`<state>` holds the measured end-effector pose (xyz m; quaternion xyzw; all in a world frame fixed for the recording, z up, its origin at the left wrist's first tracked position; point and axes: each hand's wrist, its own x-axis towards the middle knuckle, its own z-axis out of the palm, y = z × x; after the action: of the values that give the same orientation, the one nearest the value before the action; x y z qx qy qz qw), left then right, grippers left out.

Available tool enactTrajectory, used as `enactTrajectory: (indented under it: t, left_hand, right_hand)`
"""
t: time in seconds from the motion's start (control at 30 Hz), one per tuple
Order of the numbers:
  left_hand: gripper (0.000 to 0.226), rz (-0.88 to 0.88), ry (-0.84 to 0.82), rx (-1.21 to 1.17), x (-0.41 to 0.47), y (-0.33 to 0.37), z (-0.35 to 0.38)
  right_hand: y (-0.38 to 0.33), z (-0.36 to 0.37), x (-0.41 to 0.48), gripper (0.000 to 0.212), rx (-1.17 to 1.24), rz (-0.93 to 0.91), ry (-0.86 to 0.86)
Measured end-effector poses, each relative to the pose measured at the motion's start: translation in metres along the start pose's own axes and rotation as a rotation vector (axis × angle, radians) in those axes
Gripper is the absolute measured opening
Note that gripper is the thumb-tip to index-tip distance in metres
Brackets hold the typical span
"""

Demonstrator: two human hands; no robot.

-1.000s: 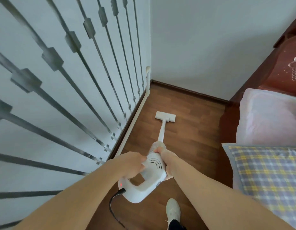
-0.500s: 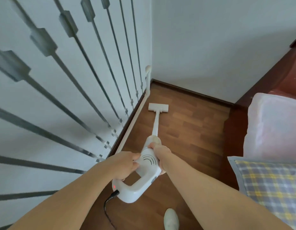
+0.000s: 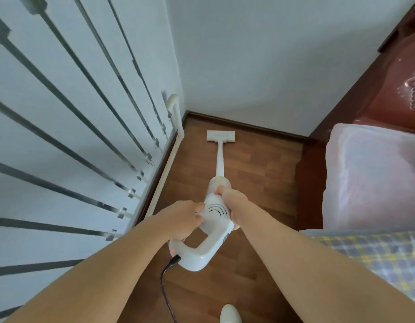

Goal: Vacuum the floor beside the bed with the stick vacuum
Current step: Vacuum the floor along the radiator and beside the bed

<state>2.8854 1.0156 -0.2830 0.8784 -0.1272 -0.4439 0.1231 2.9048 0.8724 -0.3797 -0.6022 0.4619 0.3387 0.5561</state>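
A strip of wood floor [image 3: 260,173] runs between a bed [image 3: 307,187] on the right and a barred wall [image 3: 62,136] on the left. A white stick vacuum [image 3: 215,217] reaches ahead along it. The left hand [image 3: 181,217] and right hand [image 3: 234,203] curl round its body. Its nozzle [image 3: 220,136] lies near the far skirting, so a hard push would likely knock it. The cord [image 3: 165,276] trails near a shoe [image 3: 229,314], a possible trip.

Brown wood floor [image 3: 260,164] meets a pale wall [image 3: 260,54]; metal bars [image 3: 50,226] line the left, a bed [image 3: 388,101] the right.
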Motion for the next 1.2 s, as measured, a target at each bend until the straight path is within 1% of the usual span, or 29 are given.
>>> enactTrajectory:
  t: [0.1, 0.2, 0.43, 0.57, 0.67, 0.77, 0.9, 1.2]
  left_hand:
    - [0.045, 0.076, -0.017, 0.062, 0.015, 0.022, 0.002]
    - [0.036, 0.152, -0.048, 0.113, 0.029, 0.045, 0.006]
    - [0.035, 0.241, -0.098, 0.299, 0.036, 0.101, 0.023]
    - [0.030, 0.258, -0.115, 0.286, 0.030, 0.119, 0.034]
    - [0.029, 0.263, -0.117, 0.327, 0.021, 0.126, 0.045]
    - [0.029, 0.265, -0.117, 0.374, 0.007, 0.125, 0.058]
    - [0.029, 0.236, -0.109, 0.346, -0.018, 0.118, 0.075]
    - [0.034, 0.212, -0.131, 0.443, -0.095, 0.102, 0.115]
  right_hand:
    - [0.005, -0.030, 0.003, 0.050, 0.073, 0.024, 0.025]
    - [0.014, -0.062, 0.005, 0.044, 0.139, 0.039, 0.057]
    - [0.045, -0.118, -0.004, 0.041, 0.230, 0.078, 0.102]
    - [0.064, -0.137, -0.010, 0.044, 0.278, 0.103, 0.099]
    - [0.078, -0.141, -0.016, 0.041, 0.292, 0.104, 0.104]
    - [0.095, -0.137, -0.022, 0.045, 0.283, 0.104, 0.082]
    - [0.119, -0.126, -0.038, 0.045, 0.260, 0.107, 0.062]
    - [0.182, -0.097, -0.098, 0.046, 0.251, 0.111, 0.034]
